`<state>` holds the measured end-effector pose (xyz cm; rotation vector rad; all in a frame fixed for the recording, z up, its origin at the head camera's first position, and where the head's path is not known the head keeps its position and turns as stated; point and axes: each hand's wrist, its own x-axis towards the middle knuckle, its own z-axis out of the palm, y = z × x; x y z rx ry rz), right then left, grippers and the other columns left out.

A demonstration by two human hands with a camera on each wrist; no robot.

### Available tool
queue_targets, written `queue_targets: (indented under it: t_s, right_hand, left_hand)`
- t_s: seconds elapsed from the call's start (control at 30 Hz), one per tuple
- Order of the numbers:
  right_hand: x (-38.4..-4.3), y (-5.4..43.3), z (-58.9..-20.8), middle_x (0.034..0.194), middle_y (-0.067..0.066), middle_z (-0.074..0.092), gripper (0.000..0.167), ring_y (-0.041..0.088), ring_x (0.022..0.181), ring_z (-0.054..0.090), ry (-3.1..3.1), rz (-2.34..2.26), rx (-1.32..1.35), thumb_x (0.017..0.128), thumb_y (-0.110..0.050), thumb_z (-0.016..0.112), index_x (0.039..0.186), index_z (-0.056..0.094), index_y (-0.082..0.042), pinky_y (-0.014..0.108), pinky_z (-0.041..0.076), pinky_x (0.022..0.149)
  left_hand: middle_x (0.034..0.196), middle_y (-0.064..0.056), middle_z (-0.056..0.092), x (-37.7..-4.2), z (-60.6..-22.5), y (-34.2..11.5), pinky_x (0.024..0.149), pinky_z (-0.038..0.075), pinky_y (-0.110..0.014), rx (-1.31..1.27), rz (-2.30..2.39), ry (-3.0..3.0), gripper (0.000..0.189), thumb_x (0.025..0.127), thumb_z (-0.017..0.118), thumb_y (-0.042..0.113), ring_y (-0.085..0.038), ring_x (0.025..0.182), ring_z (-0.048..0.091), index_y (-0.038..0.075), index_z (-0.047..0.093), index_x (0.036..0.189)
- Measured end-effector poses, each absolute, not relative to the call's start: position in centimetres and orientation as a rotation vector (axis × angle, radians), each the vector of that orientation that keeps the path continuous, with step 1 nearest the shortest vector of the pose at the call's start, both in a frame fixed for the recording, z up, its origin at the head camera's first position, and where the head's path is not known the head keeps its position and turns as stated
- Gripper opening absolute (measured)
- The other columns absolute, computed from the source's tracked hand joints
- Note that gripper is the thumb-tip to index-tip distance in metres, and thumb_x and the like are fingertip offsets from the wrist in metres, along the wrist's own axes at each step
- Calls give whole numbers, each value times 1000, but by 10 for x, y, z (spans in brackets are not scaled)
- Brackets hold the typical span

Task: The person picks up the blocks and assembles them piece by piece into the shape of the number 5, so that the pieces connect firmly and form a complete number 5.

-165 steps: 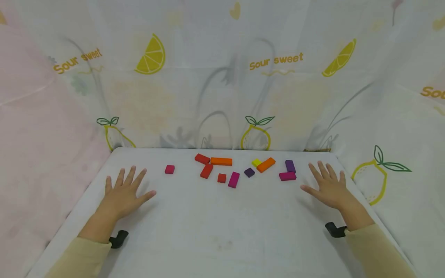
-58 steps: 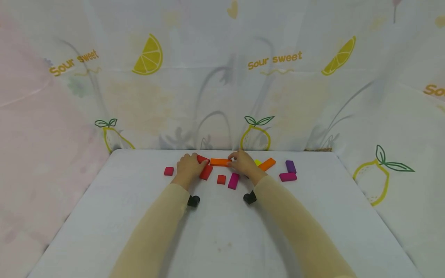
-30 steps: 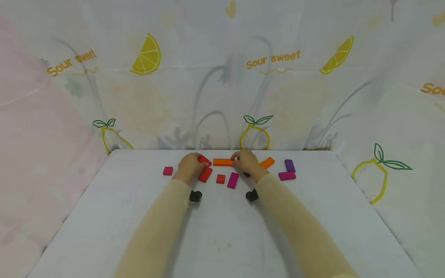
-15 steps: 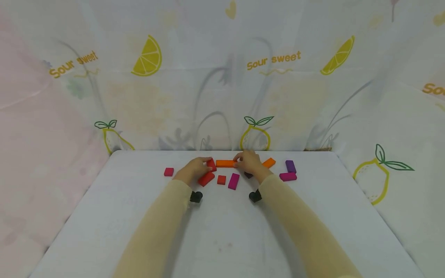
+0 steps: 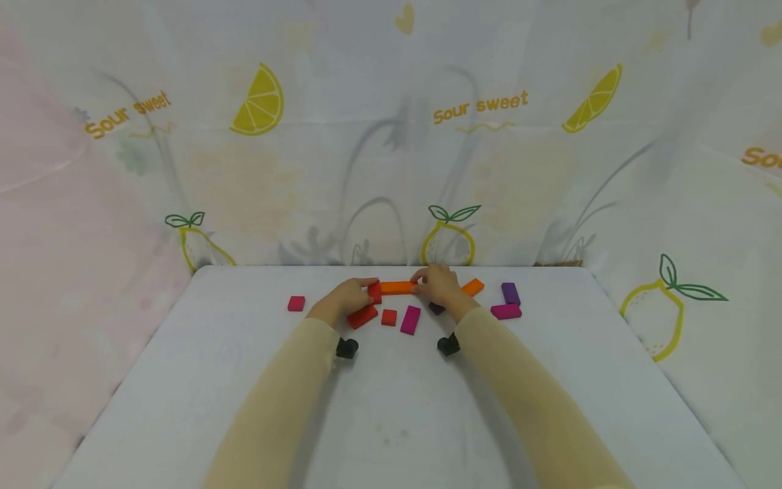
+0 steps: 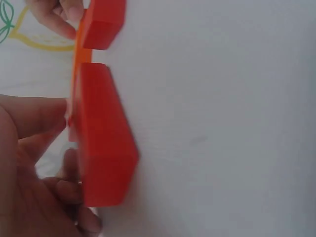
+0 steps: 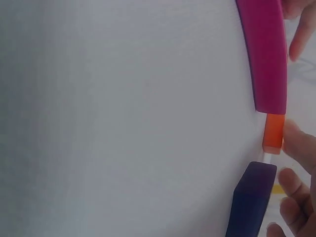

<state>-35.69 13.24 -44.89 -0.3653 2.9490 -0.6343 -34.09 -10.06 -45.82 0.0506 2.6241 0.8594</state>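
Note:
In the head view, my left hand [image 5: 347,297] pinches a red block [image 5: 375,293] between thumb and forefinger. That block stands crosswise against the left end of a long orange block [image 5: 396,288]. At the orange block's other end, my right hand [image 5: 441,285] grips it with thumb and fingers. Just below the left hand lies a second red block [image 5: 363,317], which looms large in the left wrist view and partly hides the grip. A dark purple cube [image 5: 436,308] peeks out under the right hand. The right wrist view shows a small yellow piece [image 7: 278,189] behind the fingers.
An orange-red cube [image 5: 389,317] and a magenta block [image 5: 411,320] lie in front of the hands. Another orange block [image 5: 473,287], a purple block [image 5: 510,293] and a second magenta block [image 5: 506,311] are rightward. A pinkish-red cube [image 5: 296,303] sits left on the white table [image 5: 391,394].
Both hands came in from the table's sides to the blocks. The orange block has shifted slightly right. The left hand has turned the red block and brought it against the orange block's end.

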Motion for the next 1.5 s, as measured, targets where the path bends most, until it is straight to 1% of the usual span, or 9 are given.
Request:
queue_targets:
  t_s: [0.1,0.23,0.4,0.53,0.77,1.0,1.13,1.3,1.5]
  right_hand:
    - [-356,133,-449,110,7,62,27,28,111,46,2952,-638,-364,95,-30,70,119,74,-19,47,38,95]
    - [-354,134,-449,110,9,62,28,29,111,46,2964,-630,-362,95,-31,70,119,74,-17,48,38,95]
    - [-355,134,-450,109,9,61,26,29,111,46,2970,-626,-349,94,-31,71,116,75,-17,48,39,94]
    - [-358,135,-451,107,8,62,25,28,109,47,2978,-624,-322,94,-32,72,116,76,-19,47,39,93]
    - [-362,134,-453,108,8,63,26,29,109,48,2989,-634,-283,94,-32,72,116,75,-18,48,39,96]
    - [-361,134,-453,107,8,62,25,28,107,48,2979,-657,-268,95,-31,71,116,76,-18,46,40,94]
    - [-360,134,-453,106,9,63,25,28,106,50,2989,-651,-286,94,-31,71,115,76,-18,46,41,92]
    - [-359,135,-453,104,8,63,24,28,105,49,2992,-658,-286,94,-30,72,114,77,-17,48,40,92]
    - [-360,136,-452,105,8,64,25,28,105,49,2986,-658,-305,94,-31,72,115,76,-17,48,40,92]
  left_hand:
    - [141,-17,51,-337,-459,-101,81,52,-37,57,863,2700,55,99,58,35,-30,113,50,29,45,152]
    - [142,-18,52,-332,-460,-100,80,51,-36,17,886,2798,57,96,62,44,-31,114,51,28,50,149]
    - [139,-16,54,-331,-459,-98,75,51,-32,-25,905,2807,54,94,67,43,-29,110,51,27,56,145]
    - [137,-15,55,-334,-458,-97,72,50,-31,-66,908,2761,54,94,68,43,-27,106,51,29,56,145]
    - [142,-14,53,-337,-457,-97,80,48,-36,-10,858,2765,55,97,65,43,-28,109,50,30,52,148]
    - [144,-15,52,-332,-456,-93,82,48,-37,-15,823,2782,54,98,63,43,-30,110,50,30,50,149]
    - [144,-16,53,-329,-455,-91,88,46,-42,-9,797,2810,54,98,63,43,-31,111,51,30,50,149]
    - [144,-15,53,-329,-457,-89,97,42,-47,16,741,2829,55,98,62,44,-32,117,51,30,48,150]
    - [143,-14,54,-330,-456,-88,101,40,-50,-2,697,2840,54,99,61,44,-33,117,51,31,48,150]
